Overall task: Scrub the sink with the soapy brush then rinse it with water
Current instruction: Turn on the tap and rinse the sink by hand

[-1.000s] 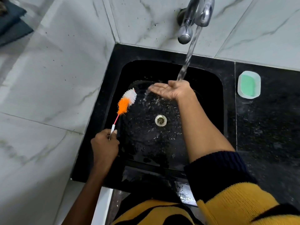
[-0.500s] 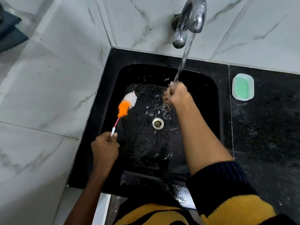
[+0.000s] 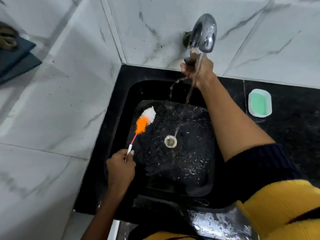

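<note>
We see the black sink basin (image 3: 173, 161) open around the drain (image 3: 170, 141) and toward its near edge. Our right forearm (image 3: 233, 122) crosses its right side up to the tap (image 3: 204, 35); the water stream (image 3: 183, 111) falls mid-basin. The brush (image 3: 143, 121) angles over the left edge. A soap dish (image 3: 259, 103) sits on the bench's (image 3: 285, 135) far right.

Yellow sleeve (image 3: 280, 210), seemingly navy-cuffed

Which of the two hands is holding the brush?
The left hand grips the brush by its handle; the right hand is up at the tap.
</note>
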Available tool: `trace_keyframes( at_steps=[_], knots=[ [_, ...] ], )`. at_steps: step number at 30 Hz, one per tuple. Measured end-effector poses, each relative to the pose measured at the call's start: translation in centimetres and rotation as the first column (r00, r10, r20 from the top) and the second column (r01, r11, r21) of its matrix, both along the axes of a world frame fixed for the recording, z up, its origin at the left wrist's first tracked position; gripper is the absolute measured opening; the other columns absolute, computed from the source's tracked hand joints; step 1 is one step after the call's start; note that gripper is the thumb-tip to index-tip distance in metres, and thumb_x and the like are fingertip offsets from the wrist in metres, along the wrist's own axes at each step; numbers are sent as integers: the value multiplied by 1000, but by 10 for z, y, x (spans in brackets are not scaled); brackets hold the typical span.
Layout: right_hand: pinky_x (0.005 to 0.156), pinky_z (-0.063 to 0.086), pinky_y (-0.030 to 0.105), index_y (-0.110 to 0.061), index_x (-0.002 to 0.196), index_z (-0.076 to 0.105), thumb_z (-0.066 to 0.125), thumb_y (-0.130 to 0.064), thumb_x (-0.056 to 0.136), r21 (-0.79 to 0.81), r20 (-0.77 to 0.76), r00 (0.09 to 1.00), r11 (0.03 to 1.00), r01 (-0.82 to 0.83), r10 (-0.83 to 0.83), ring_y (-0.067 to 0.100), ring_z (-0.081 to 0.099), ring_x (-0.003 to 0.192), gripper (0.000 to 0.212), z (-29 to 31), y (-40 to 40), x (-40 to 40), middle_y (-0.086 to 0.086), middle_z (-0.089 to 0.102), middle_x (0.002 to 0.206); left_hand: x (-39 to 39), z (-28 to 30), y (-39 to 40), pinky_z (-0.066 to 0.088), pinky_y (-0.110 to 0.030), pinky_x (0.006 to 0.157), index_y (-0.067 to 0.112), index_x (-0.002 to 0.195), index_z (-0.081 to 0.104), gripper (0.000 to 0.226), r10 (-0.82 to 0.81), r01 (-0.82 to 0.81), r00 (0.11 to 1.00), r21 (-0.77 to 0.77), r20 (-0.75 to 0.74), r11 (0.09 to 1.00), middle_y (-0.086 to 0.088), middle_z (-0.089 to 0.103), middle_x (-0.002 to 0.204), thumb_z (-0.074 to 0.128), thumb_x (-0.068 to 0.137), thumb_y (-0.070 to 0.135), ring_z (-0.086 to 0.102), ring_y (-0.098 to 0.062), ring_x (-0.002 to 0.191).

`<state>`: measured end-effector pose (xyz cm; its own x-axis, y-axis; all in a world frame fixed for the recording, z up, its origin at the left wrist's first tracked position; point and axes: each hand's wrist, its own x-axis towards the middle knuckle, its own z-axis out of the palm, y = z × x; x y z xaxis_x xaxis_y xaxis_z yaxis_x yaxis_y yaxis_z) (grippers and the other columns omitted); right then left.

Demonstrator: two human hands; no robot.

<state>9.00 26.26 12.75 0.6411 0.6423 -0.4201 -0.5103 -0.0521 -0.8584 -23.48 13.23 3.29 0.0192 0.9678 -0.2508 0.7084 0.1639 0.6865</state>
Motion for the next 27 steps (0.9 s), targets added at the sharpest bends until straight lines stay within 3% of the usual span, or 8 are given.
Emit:
trace_keyframes(
  at_steps=[3, 6, 8, 11, 17, 19, 23, 27],
  knots=[
    [57, 55, 40, 4, 77, 63, 69, -6, 75, -85, 79, 997, 996, 29, -22, 29, 55, 52, 12, 1, 0, 1, 13, 63, 65, -1, -2, 0, 42, -23, 53, 13, 66, 65, 30, -11, 11, 1000, 5, -7, 1000, 1, 63, 53, 62, 95, 20, 62, -17, 54],
    [58, 60, 45, 13, 91, 66, 74, -12, 75, -135, 140, 989, 988, 74, -54, 26, 58, 47, 31, 0, 5, 3, 14, 65, 64, -2, -3, 0, 47, -31, 57, 13, 64, 63, 32, -7, 7, 1000, 1, -15, 1000, 0, 63, 53, 62, 95, 21, 62, -20, 54],
    [57, 59, 50, 11, 89, 65, 75, -18, 72, -198, 251, 967, 975, 100, -49, 26, 63, 45, 36, -1, 5, 3, 13, 66, 62, -2, -2, 0, 48, -33, 56, 12, 64, 63, 32, -4, 4, 1000, -4, -15, 1000, -3, 63, 53, 62, 95, 22, 62, -22, 54],
    [54, 60, 42, 1, 72, 57, 76, -28, 72, -271, 425, 905, 955, 123, 5, 25, 68, 48, 34, 2, 3, -1, 12, 68, 60, -2, -2, -1, 50, -37, 56, 12, 64, 63, 33, -6, 6, 1000, -6, -14, 1000, -4, 62, 53, 61, 96, 23, 62, -23, 53],
    [34, 47, 18, 0, 85, 64, 66, -37, 72, -320, 559, 829, 927, 194, 20, 16, 64, 39, 39, 4, 4, -8, 11, 69, 70, -3, -3, -1, 51, -41, 59, 9, 63, 61, 35, -16, 17, 999, 8, -37, 1000, -5, 62, 54, 61, 95, 23, 61, -25, 55],
    [32, 45, 18, -3, 84, 65, 62, -38, 71, -334, 589, 807, 920, 204, 34, 15, 65, 41, 38, 3, 5, -10, 9, 68, 69, -5, -3, -2, 49, -39, 57, 10, 63, 61, 35, -13, 13, 999, 8, -34, 1000, -5, 62, 54, 61, 95, 22, 61, -24, 54],
    [40, 56, 30, -13, 73, 55, 59, -41, 68, -370, 608, 792, 903, 219, 57, 20, 68, 53, 29, 3, 5, -11, 5, 66, 76, -6, -1, -5, 40, -26, 50, 10, 62, 62, 34, -4, 4, 1000, 19, -23, 1000, -1, 61, 51, 61, 95, 21, 60, -20, 51],
    [49, 59, 32, -15, 71, 51, 58, -44, 68, -385, 654, 753, 890, 244, 76, 21, 67, 58, 31, 1, 4, -12, 2, 62, 75, -8, -2, -4, 45, -30, 55, 9, 64, 63, 33, -3, 4, 1000, 22, -30, 1000, -2, 62, 52, 62, 95, 20, 61, -22, 53]
  ],
)
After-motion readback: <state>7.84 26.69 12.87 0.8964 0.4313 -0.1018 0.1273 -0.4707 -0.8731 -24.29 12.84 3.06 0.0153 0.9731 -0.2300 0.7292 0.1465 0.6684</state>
